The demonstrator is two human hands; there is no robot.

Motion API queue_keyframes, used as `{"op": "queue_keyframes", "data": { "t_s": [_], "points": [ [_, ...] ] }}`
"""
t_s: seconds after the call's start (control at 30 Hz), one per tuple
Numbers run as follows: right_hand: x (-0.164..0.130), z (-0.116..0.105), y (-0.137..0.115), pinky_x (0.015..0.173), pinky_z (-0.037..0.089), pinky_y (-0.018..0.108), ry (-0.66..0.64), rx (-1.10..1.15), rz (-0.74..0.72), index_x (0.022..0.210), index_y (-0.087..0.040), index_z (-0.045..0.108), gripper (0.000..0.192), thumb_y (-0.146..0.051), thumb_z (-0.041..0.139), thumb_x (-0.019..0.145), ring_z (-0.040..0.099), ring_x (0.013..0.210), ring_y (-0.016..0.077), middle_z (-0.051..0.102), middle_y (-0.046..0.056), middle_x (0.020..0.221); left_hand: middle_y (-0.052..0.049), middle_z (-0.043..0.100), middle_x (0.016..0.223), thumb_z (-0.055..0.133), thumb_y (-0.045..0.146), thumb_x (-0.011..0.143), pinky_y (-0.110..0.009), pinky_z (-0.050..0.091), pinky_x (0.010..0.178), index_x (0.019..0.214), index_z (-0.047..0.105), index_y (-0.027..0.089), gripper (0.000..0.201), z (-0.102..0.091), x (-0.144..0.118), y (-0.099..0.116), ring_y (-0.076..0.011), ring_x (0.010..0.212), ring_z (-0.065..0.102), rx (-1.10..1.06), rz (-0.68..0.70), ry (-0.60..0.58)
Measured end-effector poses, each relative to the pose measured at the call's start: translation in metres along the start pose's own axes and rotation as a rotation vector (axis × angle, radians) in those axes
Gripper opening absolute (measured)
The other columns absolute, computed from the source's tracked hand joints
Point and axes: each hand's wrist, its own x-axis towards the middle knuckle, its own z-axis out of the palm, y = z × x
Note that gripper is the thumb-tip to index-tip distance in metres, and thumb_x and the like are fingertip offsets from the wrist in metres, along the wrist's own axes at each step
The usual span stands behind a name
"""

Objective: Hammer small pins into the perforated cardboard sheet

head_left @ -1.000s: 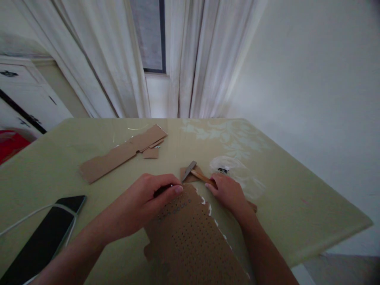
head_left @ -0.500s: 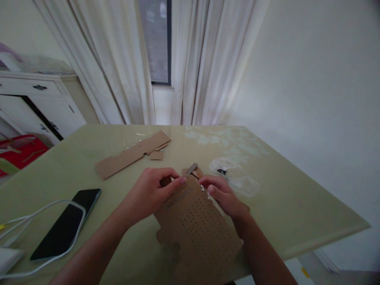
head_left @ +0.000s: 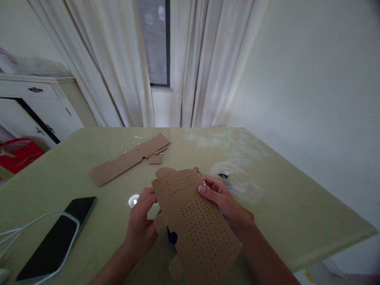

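Note:
A brown cardboard sheet punched with many small holes is lifted off the table, tilted towards me. My left hand grips its left edge from underneath, fingers partly hidden behind it. My right hand pinches its upper right edge with thumb on top. A row of small metal studs runs near the sheet's top end. Something blue peeks out below the sheet near my left hand. The hammer seen earlier is almost fully hidden behind the sheet.
A long cardboard strip with small scraps lies farther back on the green table. A black phone with a white cable lies at the left. A clear plastic bag sits to the right. Curtains and a window are behind.
Both hands have lifted the perforated cardboard off the table and raised it. My left hand slid from its top end to its left edge; my right hand left the hammer.

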Motion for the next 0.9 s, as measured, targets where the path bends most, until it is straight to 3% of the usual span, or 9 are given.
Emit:
{"op": "queue_keyframes", "data": {
  "t_s": [0.2, 0.43, 0.57, 0.73, 0.9],
  "points": [
    [-0.007, -0.004, 0.005, 0.065, 0.048, 0.023, 0.080, -0.019, 0.101, 0.111, -0.025, 0.065, 0.053, -0.049, 0.098, 0.077, 0.066, 0.070, 0.0129, 0.072, -0.003, 0.087, -0.001, 0.077, 0.091, 0.067, 0.015, 0.091, -0.029, 0.057, 0.071, 0.106, 0.079, 0.030, 0.024, 0.001, 0.000, 0.010, -0.0208, 0.084, 0.071, 0.070, 0.092, -0.003],
    [-0.019, 0.002, -0.003, 0.065, 0.051, 0.023, 0.014, -0.023, 0.113, 0.125, -0.028, 0.064, 0.057, -0.047, 0.096, 0.080, 0.070, 0.070, 0.0139, 0.074, -0.002, 0.088, -0.004, 0.074, 0.085, 0.069, 0.022, 0.094, -0.030, 0.058, 0.064, 0.085, 0.076, 0.027, 0.012, 0.001, -0.004, 0.023, -0.0209, 0.075, 0.070, 0.011, 0.099, 0.013],
    [-0.020, 0.004, -0.002, 0.075, 0.057, 0.027, -0.038, -0.006, 0.100, 0.116, -0.024, 0.071, 0.047, -0.047, 0.094, 0.082, 0.074, 0.080, 0.0156, 0.078, 0.002, 0.098, -0.006, 0.075, 0.086, 0.074, 0.034, 0.093, -0.032, 0.060, 0.065, 0.093, 0.080, 0.028, 0.008, 0.001, -0.013, 0.013, -0.0227, 0.074, 0.069, -0.020, -0.018, -0.033],
    [-0.018, 0.006, 0.000, 0.085, 0.059, 0.030, -0.048, 0.034, 0.063, 0.115, -0.022, 0.073, 0.042, -0.045, 0.092, 0.085, 0.077, 0.086, 0.0168, 0.080, 0.004, 0.105, -0.008, 0.077, 0.100, 0.078, 0.043, 0.087, -0.041, 0.064, 0.074, 0.110, 0.081, 0.030, 0.027, 0.001, -0.022, -0.003, -0.0290, 0.086, 0.071, -0.032, -0.242, -0.101],
    [-0.018, 0.008, -0.003, 0.085, 0.060, 0.030, -0.073, 0.070, 0.055, 0.115, -0.023, 0.074, 0.041, -0.046, 0.091, 0.086, 0.077, 0.085, 0.0165, 0.080, 0.005, 0.105, -0.006, 0.077, 0.102, 0.075, 0.030, 0.088, -0.041, 0.063, 0.079, 0.108, 0.079, 0.031, 0.021, -0.001, -0.015, 0.002, -0.0284, 0.090, 0.070, -0.035, -0.237, -0.149]
  ]
}}
